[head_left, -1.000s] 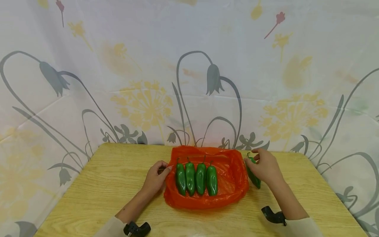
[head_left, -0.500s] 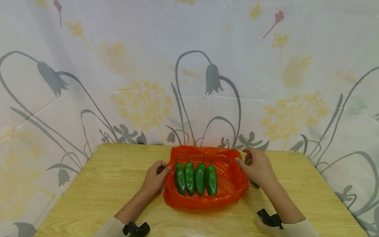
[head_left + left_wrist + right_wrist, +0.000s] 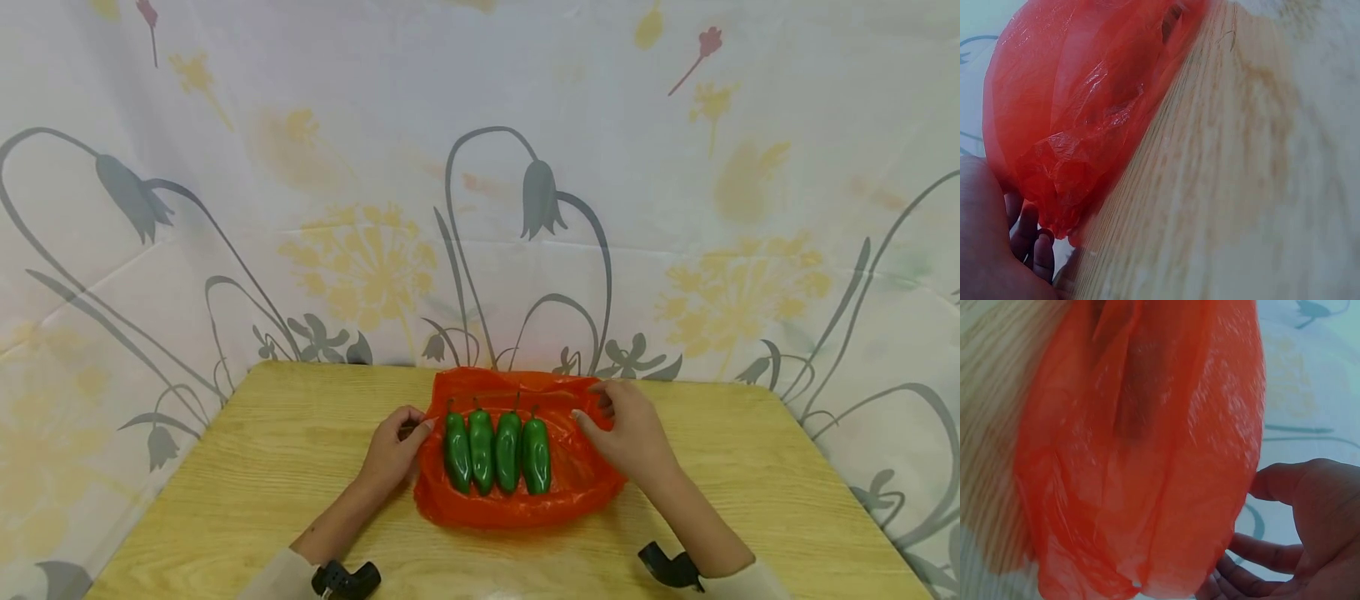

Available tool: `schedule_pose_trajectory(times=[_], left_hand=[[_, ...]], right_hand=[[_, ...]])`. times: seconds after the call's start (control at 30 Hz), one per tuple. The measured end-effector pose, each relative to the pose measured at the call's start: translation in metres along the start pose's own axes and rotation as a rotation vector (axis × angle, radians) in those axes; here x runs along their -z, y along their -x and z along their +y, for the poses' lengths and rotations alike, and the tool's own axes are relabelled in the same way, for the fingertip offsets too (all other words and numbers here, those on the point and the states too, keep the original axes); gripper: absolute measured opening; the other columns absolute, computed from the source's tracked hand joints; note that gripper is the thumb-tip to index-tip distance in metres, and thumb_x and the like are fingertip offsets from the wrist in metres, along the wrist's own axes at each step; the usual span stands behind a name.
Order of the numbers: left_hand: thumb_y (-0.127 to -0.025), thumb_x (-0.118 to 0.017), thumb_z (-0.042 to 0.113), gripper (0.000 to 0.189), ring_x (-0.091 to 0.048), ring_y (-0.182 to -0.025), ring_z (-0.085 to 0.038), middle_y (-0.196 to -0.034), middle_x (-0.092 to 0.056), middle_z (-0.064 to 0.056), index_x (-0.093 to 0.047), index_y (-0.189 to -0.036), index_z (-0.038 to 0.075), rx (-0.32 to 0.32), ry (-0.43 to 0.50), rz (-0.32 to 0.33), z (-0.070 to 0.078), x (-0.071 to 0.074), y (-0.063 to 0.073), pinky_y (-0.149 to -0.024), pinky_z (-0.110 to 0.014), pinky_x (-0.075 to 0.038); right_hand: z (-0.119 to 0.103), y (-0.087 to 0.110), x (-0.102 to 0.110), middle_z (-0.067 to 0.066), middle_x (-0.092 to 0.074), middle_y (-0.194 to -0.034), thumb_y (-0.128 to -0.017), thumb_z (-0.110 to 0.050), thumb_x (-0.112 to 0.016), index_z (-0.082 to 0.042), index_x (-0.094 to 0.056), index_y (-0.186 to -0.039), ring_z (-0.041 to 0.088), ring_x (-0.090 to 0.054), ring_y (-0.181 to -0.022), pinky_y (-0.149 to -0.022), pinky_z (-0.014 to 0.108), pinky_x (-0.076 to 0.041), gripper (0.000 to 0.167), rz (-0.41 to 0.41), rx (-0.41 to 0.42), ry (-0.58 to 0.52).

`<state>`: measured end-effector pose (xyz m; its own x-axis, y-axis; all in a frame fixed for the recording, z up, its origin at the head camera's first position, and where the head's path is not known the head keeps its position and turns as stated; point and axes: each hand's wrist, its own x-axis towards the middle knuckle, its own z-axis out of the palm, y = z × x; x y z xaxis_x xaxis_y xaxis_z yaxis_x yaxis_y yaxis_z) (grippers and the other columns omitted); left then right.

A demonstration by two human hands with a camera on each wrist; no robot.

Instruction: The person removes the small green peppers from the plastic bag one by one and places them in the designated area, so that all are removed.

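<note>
An orange-red plastic bag point(image 3: 517, 512) lies spread on the table with its mouth facing up. Inside, several green chili peppers point(image 3: 508, 454) stand side by side in its left part. At the bag's left edge my left hand point(image 3: 393, 442) holds the plastic, and in the left wrist view its curled fingers point(image 3: 1025, 234) meet the bag. My right hand point(image 3: 630, 433) hovers over the bag's right side, thumb and fingers spread apart. In the right wrist view that hand point(image 3: 1310, 531) shows beside the bag's side. The lone pepper right of the bag is out of sight.
Pale wooden table point(image 3: 300, 442) surrounds the bag on both sides. Behind it hangs a white cloth point(image 3: 480, 208) printed with flowers. A black wrist camera point(image 3: 671, 567) sits on the right forearm, another wrist camera point(image 3: 345, 581) on the left.
My right hand has moved left from beside the lone green pepper to over the bag's right rim. That pepper no longer shows. The left hand stays at the bag's edge.
</note>
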<state>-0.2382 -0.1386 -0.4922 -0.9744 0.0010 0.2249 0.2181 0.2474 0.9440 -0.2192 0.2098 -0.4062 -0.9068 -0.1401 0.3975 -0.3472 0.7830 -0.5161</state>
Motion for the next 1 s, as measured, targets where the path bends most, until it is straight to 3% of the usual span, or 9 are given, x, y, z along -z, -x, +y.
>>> schedule_pose_trajectory(times=[0.3, 0.7, 1.0], left_hand=[[-0.103, -0.069, 0.01, 0.007, -0.065, -0.093, -0.016, -0.099, -0.068, -0.008, -0.069, -0.099, 0.004, 0.016, 0.007, -0.002, -0.002, -0.002, -0.002, -0.085, -0.024, -0.052], [-0.102, -0.069, 0.009, 0.008, -0.064, -0.091, -0.015, -0.099, -0.069, -0.008, -0.068, -0.099, 0.003, 0.012, 0.016, 0.004, -0.002, -0.003, 0.0, -0.081, -0.024, -0.052], [-0.102, -0.069, 0.009, 0.007, -0.065, -0.091, -0.015, -0.099, -0.069, -0.009, -0.069, -0.098, 0.003, 0.009, 0.023, -0.001, -0.001, -0.001, -0.001, -0.082, -0.024, -0.053]], right_hand=[[-0.006, 0.006, -0.011, 0.016, -0.065, -0.106, -0.091, -0.015, -0.083, 0.002, -0.066, -0.119, 0.031, -0.063, -0.094, -0.083, 0.047, -0.058, 0.037, -0.049, 0.039, 0.026], [-0.007, 0.009, -0.026, 0.015, -0.067, -0.109, -0.091, -0.02, -0.084, 0.004, -0.065, -0.126, 0.028, -0.062, -0.097, -0.087, 0.046, -0.057, 0.046, -0.133, 0.008, 0.019], [-0.015, 0.01, -0.033, 0.012, -0.069, -0.117, -0.09, -0.029, -0.086, -0.003, -0.067, -0.13, 0.029, -0.067, -0.105, -0.091, 0.049, -0.058, 0.051, -0.233, -0.047, 0.043]])
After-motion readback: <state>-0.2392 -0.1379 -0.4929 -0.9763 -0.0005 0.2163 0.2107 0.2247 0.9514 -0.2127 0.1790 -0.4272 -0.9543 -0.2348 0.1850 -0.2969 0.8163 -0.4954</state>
